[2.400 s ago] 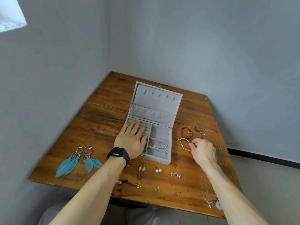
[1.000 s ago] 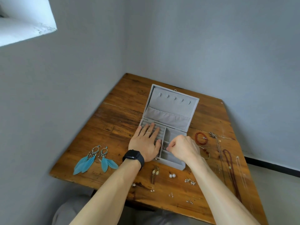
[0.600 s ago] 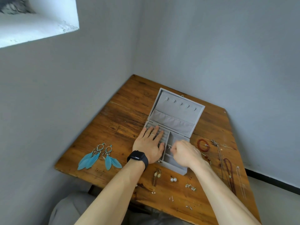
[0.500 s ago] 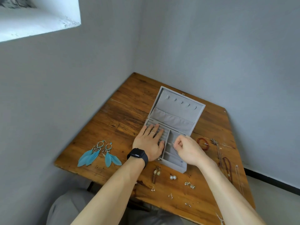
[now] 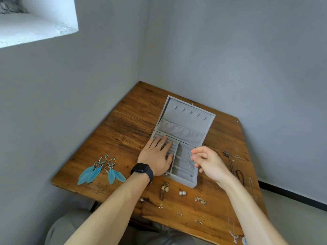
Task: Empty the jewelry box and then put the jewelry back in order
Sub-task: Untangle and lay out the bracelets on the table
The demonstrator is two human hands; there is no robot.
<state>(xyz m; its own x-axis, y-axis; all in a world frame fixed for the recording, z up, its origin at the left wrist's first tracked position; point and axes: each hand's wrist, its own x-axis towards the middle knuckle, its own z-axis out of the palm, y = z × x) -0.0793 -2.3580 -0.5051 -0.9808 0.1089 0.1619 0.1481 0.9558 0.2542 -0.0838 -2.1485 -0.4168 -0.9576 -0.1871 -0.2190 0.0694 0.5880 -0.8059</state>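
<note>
Item: grey jewelry box (image 5: 184,121), lid open, on the wooden table (image 5: 127,131). I logged the left hand (image 5: 155,158) lying flat, fingers straight, on the box's ring rolls. The right hand (image 5: 210,163) hovered over the right-side compartments, thumb and forefinger pinching a silvery chain (image 5: 192,161). Feather earrings (image 5: 100,169) lay well to the left; pearl studs (image 5: 182,193) lay just in front of the box.

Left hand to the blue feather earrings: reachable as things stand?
Probably yes. The left hand lies flat on the jewelry box, holding nothing. The feather earrings lie on the table to its left, with nothing between. The right hand, pinching a thin silver piece, is clear of that path.
</note>
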